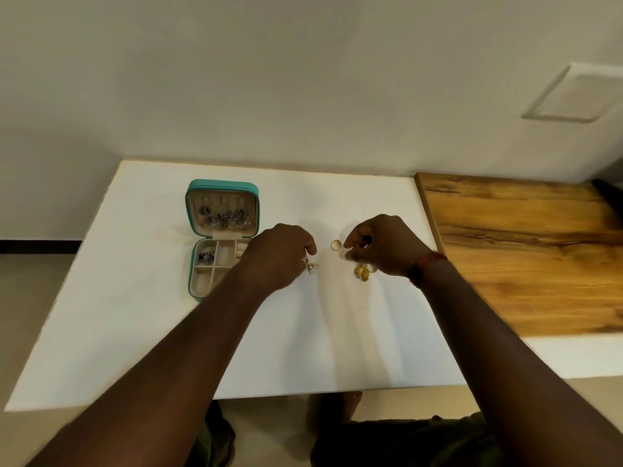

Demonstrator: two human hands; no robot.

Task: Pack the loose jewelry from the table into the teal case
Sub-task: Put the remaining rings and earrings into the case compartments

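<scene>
Jewelry: part packed, part loose. Case (222,193) lies open on the white table (135,332), just left of the left hand (281,256); that wrist overlaps the case's near right corner in view. Lid pocket holds a cluster of dark pieces (224,215). Base tray is divided into compartments; the far-left one holds one dark ring (206,257), the others that show look bare. The right part of the tray is hidden behind the left hand.

Left to pack, as far as can be seen: three pieces.
- Gold band (336,244), flat on the table between the two hands, just beside the right hand's fingertips (347,246).
- Clear-stone piece (312,267), at the left hand's fingertips, touching or nearly so. Cannot tell whether it is gripped or only lying under the fingers.
- Gold flower piece (362,272), on the table under the near edge of the right hand (384,246).

Hands: apart, both curled. Right thumb and forefinger are pinched together just beside the band, but cannot tell if they hold anything; too small to read. Red band (426,264) on the right wrist.

Judgement: roughly mid-task, with the gold items outstanding and all loose pieces right of the case.
</scene>
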